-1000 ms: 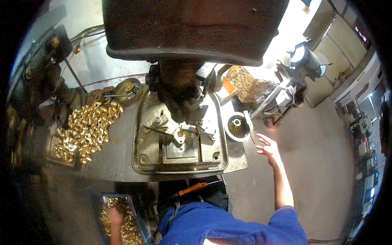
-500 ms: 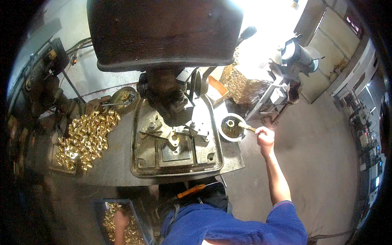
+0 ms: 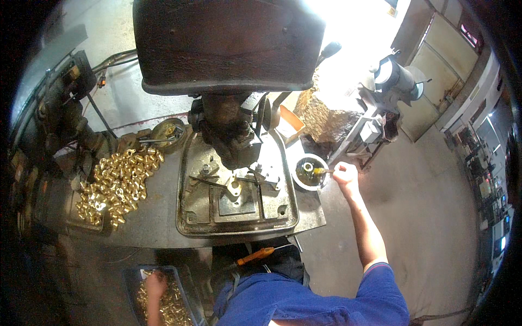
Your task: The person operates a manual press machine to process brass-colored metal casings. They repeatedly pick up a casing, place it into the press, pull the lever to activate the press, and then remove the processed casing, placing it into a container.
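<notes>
"Grip first: what did you have on the right side?"

"I had the right hand (image 3: 345,176) closed on the handle of a small brush (image 3: 319,170). Its yellow tip reached over the rim into the white bowl (image 3: 297,178), which stood just beside the machine base (image 3: 196,211), near the right corner of the bench (image 3: 157,221). I saw a pale ring (image 3: 308,166) inside the bowl too, close to the tip. Whether the tip touched the dark bottom, I couldn't tell."

"And the other one?"

"Low and well apart from it. I had the left hand (image 3: 156,284) in the blue bin (image 3: 183,288), down among small brass pieces (image 3: 171,309). The fingers were blurred from where I sat, so I couldn't tell whether they had closed on a piece."

"Where was the other brass?"

"A heap of brass fittings (image 3: 120,185) lay on the left of the bench, in front of a round dark dish (image 3: 167,133). I also had one brass part (image 3: 234,187) on the machine base, under the dark spindle (image 3: 228,133), between the two hands as I looked down."

"Anything near the body?"

"An orange-handled tool (image 3: 256,255) lay slantwise just in front of the blue shirt (image 3: 304,304), its thin shaft toward my right."
</notes>
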A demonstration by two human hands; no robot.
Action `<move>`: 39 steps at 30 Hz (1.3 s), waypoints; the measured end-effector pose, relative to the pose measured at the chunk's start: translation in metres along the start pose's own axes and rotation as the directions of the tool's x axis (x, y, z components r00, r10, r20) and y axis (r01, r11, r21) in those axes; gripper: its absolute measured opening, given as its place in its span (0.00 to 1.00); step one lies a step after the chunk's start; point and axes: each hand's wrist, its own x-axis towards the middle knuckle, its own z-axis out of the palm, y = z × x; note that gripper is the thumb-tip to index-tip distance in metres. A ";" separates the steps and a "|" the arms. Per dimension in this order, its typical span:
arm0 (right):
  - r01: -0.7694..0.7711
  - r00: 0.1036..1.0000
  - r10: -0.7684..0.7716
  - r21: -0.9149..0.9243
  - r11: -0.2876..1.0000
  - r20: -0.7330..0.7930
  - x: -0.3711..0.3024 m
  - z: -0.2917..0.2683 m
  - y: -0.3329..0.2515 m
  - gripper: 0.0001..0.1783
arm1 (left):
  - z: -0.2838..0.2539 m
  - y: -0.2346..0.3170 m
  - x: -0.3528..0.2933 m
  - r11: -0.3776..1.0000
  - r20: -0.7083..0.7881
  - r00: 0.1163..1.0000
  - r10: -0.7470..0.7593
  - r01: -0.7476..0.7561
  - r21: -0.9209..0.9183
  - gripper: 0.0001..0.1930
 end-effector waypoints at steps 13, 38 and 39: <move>-0.162 0.983 0.179 0.303 0.939 -0.029 -0.018 0.012 -0.002 0.04 | -0.049 0.029 0.022 0.999 0.002 1.000 0.011 -0.011 -0.030 0.10; -0.490 0.859 0.484 -0.009 0.872 0.164 -0.052 -0.004 -0.030 0.39 | -0.143 0.086 0.095 0.986 -0.032 0.988 0.148 -0.150 -0.078 0.14; -0.464 0.873 0.473 -0.092 0.881 0.123 -0.054 -0.003 -0.041 0.38 | -0.142 0.086 0.106 0.982 -0.032 0.986 0.164 -0.166 -0.092 0.14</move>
